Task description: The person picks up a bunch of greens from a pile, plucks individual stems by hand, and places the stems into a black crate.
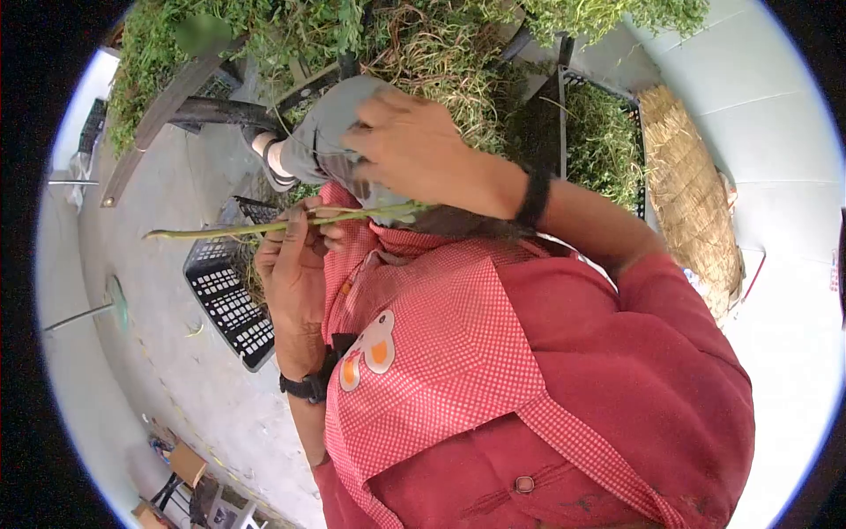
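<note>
My left hand (291, 269), with a black watch on its wrist, is closed around a long thin green stalk (220, 229). The stalk lies across my lap and sticks out to the left. My right hand (414, 145), a black band at its wrist, is curled over the stalk's right end just above my grey-trousered knee (330, 132). The back of that hand hides its fingertips. My red checked apron (441, 353) fills the lower middle.
A black plastic crate (225, 304) stands on the concrete floor by my left hand. Heaps of green plants (423, 40) lie ahead, with another black crate of greens (599, 132) and a straw bundle (692, 194) at the right. A wooden plank (167, 97) lies far left.
</note>
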`<state>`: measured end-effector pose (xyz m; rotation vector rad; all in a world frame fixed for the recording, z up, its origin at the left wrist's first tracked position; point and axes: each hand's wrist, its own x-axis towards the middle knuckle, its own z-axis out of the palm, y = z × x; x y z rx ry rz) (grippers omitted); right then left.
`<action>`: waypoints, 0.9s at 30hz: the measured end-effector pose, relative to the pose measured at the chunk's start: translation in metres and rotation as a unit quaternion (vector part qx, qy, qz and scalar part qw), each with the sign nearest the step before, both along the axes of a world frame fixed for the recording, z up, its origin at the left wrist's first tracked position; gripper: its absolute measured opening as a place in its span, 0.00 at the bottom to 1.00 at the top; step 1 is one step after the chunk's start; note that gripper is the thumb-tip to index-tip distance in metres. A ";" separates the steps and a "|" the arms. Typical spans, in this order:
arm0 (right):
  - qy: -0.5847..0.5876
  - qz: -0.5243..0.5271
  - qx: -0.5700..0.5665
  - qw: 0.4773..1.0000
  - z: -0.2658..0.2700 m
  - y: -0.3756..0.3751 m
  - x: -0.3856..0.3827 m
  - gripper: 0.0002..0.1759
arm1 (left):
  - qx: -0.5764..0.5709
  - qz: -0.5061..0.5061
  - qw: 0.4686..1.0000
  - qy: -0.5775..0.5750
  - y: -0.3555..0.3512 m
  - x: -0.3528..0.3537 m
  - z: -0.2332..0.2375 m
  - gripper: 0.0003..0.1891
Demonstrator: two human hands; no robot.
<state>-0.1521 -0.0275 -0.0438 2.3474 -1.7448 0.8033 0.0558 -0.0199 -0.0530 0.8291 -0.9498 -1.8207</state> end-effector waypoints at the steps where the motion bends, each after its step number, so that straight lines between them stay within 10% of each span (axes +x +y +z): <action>1: 0.077 0.015 0.025 0.997 -0.005 -0.008 0.002 0.20 | 0.005 0.004 1.000 0.000 0.002 -0.002 0.002 0.13; 7: -0.008 0.022 0.003 1.000 -0.015 -0.003 -0.045 0.11 | 0.008 0.040 0.999 -0.001 -0.001 0.000 0.000 0.12; 14: 0.145 -0.286 0.289 0.902 -0.047 0.042 -0.200 0.16 | 0.003 0.071 0.997 0.016 -0.007 0.001 -0.010 0.10; 20: 0.270 -0.197 0.305 0.892 -0.087 0.041 -0.207 0.19 | -0.005 0.086 0.996 0.032 0.001 -0.009 0.003 0.09; 23: 0.015 -0.100 0.180 0.979 -0.022 0.025 -0.138 0.18 | -0.042 0.095 0.994 -0.021 0.006 -0.013 0.005 0.11; 27: -0.192 0.144 0.130 0.962 0.023 0.028 -0.051 0.18 | -0.061 0.096 0.991 -0.074 0.014 -0.023 0.018 0.12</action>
